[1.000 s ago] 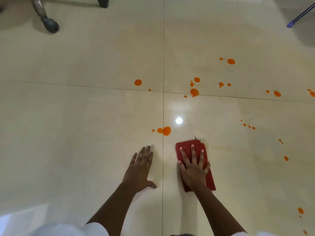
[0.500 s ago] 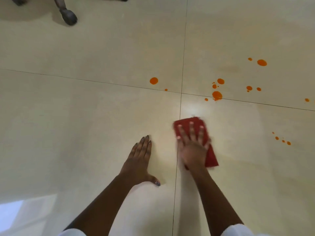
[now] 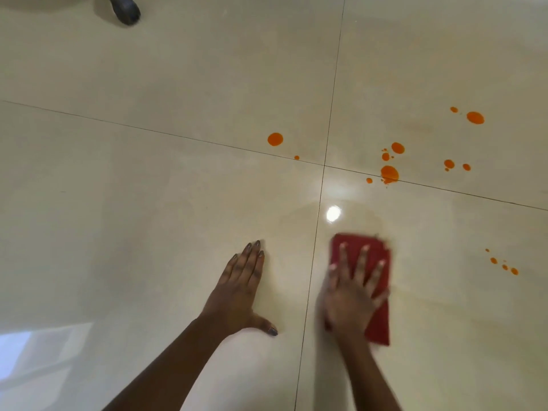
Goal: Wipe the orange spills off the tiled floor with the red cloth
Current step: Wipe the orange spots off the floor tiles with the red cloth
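My right hand (image 3: 353,295) lies flat on the folded red cloth (image 3: 378,324), fingers spread, pressing it to the cream tiled floor (image 3: 148,203) just right of a grout line; both are motion-blurred. My left hand (image 3: 241,287) rests palm-down on the tile to the left, fingers together, holding nothing. Orange spills lie beyond the cloth: a large drop (image 3: 389,173) on the cross grout line, a round drop (image 3: 275,139) farther left, a drop (image 3: 475,117) at far right, and small dots (image 3: 504,266) to the right of the cloth.
A dark furniture foot (image 3: 126,11) stands at the top left. A bright light reflection (image 3: 333,214) shines just beyond the cloth. A pale window reflection (image 3: 35,348) shows at the lower left.
The orange drops that lay just ahead of the cloth one second ago are gone. My right hand slid the cloth forward over them and then back to the right. The left hand stayed planted.
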